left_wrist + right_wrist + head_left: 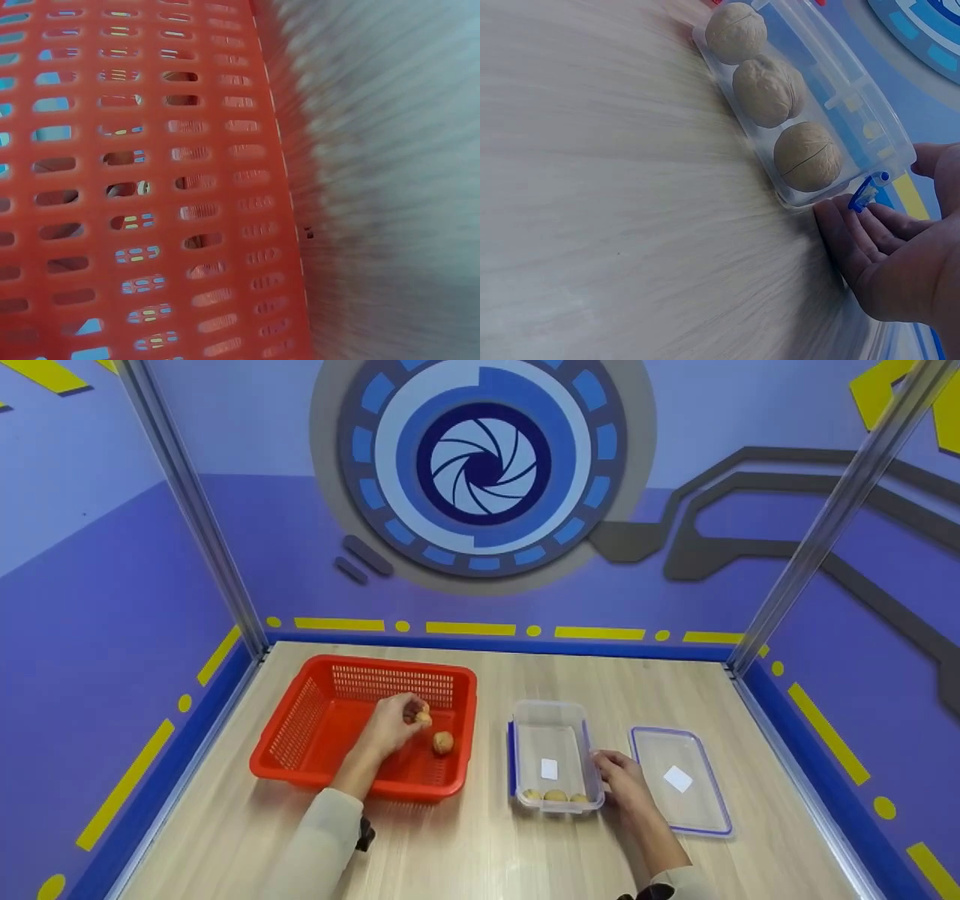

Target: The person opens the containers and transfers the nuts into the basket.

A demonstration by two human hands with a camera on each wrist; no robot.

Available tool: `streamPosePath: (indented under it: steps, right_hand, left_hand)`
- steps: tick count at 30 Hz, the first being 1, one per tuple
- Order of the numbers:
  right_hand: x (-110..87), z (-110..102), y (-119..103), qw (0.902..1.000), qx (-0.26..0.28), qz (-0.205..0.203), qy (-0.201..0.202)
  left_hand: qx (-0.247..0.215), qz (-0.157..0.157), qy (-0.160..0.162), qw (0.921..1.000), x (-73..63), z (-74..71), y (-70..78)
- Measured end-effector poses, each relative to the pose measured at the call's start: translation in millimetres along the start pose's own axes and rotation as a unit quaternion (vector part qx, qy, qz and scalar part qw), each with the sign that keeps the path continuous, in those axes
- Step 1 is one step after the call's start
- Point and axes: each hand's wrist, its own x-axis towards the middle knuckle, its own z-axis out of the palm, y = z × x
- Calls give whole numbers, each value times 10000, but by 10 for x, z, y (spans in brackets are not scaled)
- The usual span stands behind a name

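In the head view my left hand point(388, 726) reaches into the red plastic basket point(300, 771) and pinches a walnut point(424, 717) between thumb and fingers. Another walnut point(443, 743) lies on the basket floor, just right of that hand. The left wrist view shows mostly the slotted basket wall point(157, 240), which hides the hand. My right hand point(626, 781) holds the right side of a clear plastic container point(555, 712), thumb near its rim and fingers against its outer wall. Inside, along the near end, three walnuts point(769, 90) sit in a row.
A clear lid point(681, 765) with a blue-purple seal lies on the wooden table point(480, 855), right of the container. A blue latch flap point(866, 192) hangs at the container's side. Printed panels point(480, 607) and metal posts point(825, 525) enclose the table's back and sides.
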Motion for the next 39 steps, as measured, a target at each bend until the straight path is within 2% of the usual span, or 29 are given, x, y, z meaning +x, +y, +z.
streamPosePath:
  steps: [7, 13, 26, 31, 34, 39]
  right_hand:
    - [3, -3, 3, 10000, 6, -31, 8]
    - [12, -4, 17, 10000, 7, -29, 28]
    - [-8, 8, 10, 10000, 48, -13, 16]
    - [8, 17, 2, 10000, 88, -31, -22]
    - [28, 1, -18, 9999, 63, -95, -27]
    - [37, 1, -15, 10000, -35, -27, -49]
  left_hand:
    - [-23, -5, -55, 10000, 5, 7, -27]
    - [24, -139, -119, 9998, 3, 14, -23]
    - [27, -259, -91, 9996, -10, 3, 8]
    - [256, -92, 129, 9995, -33, -16, 53]
    - [344, 145, 345, 9987, -21, -20, 124]
    - [292, 511, 443, 9973, -50, -22, 378]
